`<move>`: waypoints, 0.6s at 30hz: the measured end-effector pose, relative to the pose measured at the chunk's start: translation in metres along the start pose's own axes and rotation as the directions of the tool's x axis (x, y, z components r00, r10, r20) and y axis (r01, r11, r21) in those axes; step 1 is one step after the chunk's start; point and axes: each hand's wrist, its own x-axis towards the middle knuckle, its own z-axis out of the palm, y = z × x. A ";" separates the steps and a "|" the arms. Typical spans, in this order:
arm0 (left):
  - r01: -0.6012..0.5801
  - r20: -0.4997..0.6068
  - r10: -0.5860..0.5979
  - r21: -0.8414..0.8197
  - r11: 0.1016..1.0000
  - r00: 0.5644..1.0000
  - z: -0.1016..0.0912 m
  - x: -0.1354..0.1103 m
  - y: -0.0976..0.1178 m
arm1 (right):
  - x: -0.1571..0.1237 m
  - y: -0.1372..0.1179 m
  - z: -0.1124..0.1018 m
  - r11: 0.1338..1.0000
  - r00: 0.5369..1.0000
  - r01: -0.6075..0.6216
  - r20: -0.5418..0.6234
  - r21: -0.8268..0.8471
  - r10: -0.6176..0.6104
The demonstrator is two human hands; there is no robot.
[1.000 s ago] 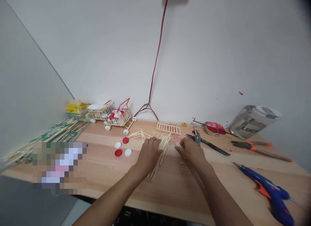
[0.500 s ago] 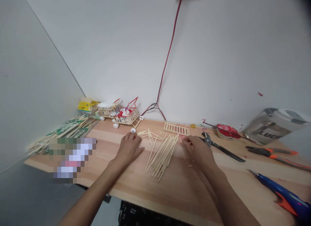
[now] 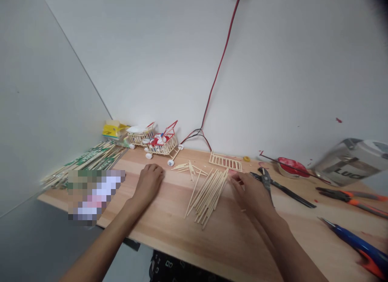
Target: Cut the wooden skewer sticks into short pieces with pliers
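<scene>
My left hand (image 3: 150,178) lies palm down on the wooden table, its fingers stretched forward and holding nothing. To its right is a small scatter of short wooden sticks (image 3: 191,169). A bundle of longer bamboo sticks (image 3: 209,195) lies fanned out between my hands, touched by neither. My right hand (image 3: 250,188) rests just right of that bundle, fingers loosely bent and apart, with nothing visible in them. Black-handled cutting pliers (image 3: 285,192) lie against its outer side, one handle partly hidden. Behind the bundle lies a ladder-like stick frame (image 3: 226,161).
Two miniature stick carts (image 3: 162,145) with white wheels stand at the back left. Packs of skewers (image 3: 85,160) and a blurred-out patch lie left. On the right are a red-stained dish (image 3: 292,169), orange-handled pliers (image 3: 348,196), a blue glue gun (image 3: 354,239) and a clear tub (image 3: 351,160).
My left hand has drawn left, away from the short sticks. My right hand stays beside the bundle. The camera view has shifted slightly left.
</scene>
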 end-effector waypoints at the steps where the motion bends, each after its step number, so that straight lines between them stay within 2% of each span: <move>1: -0.022 -0.020 0.022 -0.020 1.000 1.000 -0.001 0.004 0.005 | 0.000 0.000 0.000 1.000 1.000 0.007 -0.002 0.006 -0.007; 5: -0.144 0.010 0.145 -0.090 0.986 0.989 0.002 0.032 0.036 | 0.000 0.000 0.000 0.998 0.999 0.032 -0.007 0.045 -0.032; 9: -0.050 0.250 0.054 -0.020 0.999 0.967 0.014 0.059 0.056 | 0.000 0.001 0.001 0.996 0.998 0.056 -0.003 0.072 -0.056; 12: 0.002 0.314 -0.009 0.023 1.000 0.949 0.020 0.070 0.057 | 0.000 0.003 0.002 0.995 0.998 0.069 -0.001 0.076 -0.069; 18: -0.002 0.387 -0.005 0.018 1.000 0.922 0.020 0.070 0.049 | 0.001 0.002 0.003 0.993 0.997 0.079 0.013 0.091 -0.080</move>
